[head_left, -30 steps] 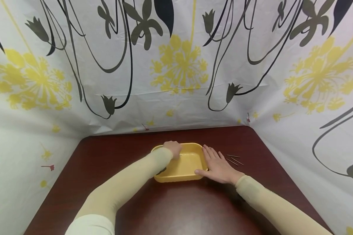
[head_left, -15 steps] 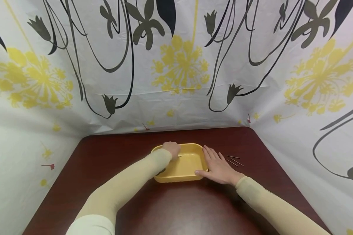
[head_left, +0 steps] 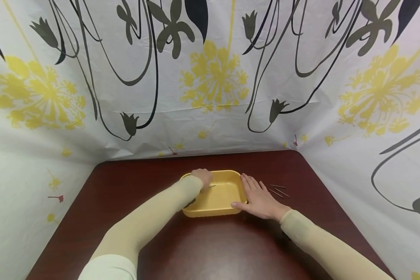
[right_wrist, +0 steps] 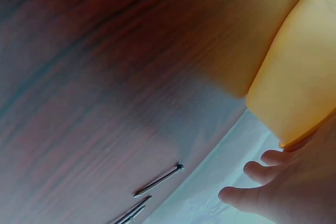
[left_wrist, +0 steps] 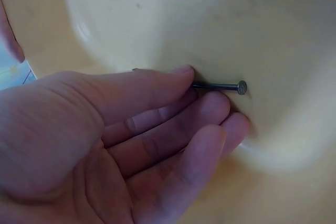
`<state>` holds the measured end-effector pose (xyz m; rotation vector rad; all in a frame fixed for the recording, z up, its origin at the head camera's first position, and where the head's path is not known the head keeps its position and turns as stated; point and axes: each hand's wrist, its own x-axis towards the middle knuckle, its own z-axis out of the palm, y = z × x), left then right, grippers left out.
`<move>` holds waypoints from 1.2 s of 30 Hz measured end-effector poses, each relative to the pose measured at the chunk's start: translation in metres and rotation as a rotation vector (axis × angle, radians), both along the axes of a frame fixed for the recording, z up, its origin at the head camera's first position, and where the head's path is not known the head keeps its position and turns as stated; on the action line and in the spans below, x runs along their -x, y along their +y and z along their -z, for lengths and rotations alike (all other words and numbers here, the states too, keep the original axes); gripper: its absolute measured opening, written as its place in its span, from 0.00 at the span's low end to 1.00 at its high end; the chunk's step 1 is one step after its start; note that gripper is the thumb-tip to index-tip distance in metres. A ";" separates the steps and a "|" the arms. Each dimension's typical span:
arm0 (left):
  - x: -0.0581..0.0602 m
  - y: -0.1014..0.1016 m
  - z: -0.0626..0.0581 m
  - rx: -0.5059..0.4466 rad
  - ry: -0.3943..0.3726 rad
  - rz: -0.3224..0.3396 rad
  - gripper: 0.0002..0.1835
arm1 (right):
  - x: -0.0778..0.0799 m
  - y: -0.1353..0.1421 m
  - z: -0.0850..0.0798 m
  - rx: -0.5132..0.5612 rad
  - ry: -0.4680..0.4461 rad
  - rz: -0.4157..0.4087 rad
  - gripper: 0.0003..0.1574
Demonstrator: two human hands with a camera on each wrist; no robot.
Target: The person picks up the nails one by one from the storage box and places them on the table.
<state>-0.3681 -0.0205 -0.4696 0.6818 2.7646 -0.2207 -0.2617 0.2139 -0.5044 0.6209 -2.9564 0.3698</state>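
Observation:
A yellow plastic tray sits on the dark table. Over its left half, my left hand reaches inside and pinches a metal nail between thumb and fingers, close to the tray floor. The nail's flat head sticks out past the fingertips in the left wrist view, and its pointed end peeks out beside the hand in the head view. My right hand rests on the tray's right rim with straight fingers, the thumb at the front right corner.
Several loose nails lie on the table right of my right hand, one nail apart from the others in the right wrist view. The brown table ends at a patterned white cloth behind and at both sides.
My left hand has shifted slightly left within the tray, and a little more of the nail's end shows beside it. The right hand and the tray stay in place.

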 end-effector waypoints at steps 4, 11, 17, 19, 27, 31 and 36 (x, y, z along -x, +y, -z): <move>-0.002 -0.001 -0.003 -0.005 -0.002 0.014 0.09 | 0.000 0.000 -0.002 0.000 -0.003 0.001 0.69; -0.001 -0.002 0.000 0.002 0.017 0.024 0.06 | -0.001 -0.002 -0.003 0.001 -0.011 0.005 0.69; 0.002 -0.002 0.003 0.004 0.017 0.030 0.05 | 0.000 -0.001 0.000 0.010 -0.006 0.001 0.70; 0.002 -0.002 0.004 0.007 0.022 0.040 0.06 | 0.000 -0.001 0.000 0.019 -0.008 0.001 0.70; 0.000 0.000 0.007 -0.043 0.034 0.176 0.19 | 0.000 0.000 0.001 0.023 -0.020 0.009 0.68; -0.005 0.000 0.002 -0.050 0.000 0.227 0.23 | 0.000 0.000 0.001 0.026 -0.024 0.009 0.68; -0.010 -0.002 -0.003 -0.041 -0.019 0.236 0.23 | -0.001 0.000 0.000 0.032 -0.026 0.006 0.69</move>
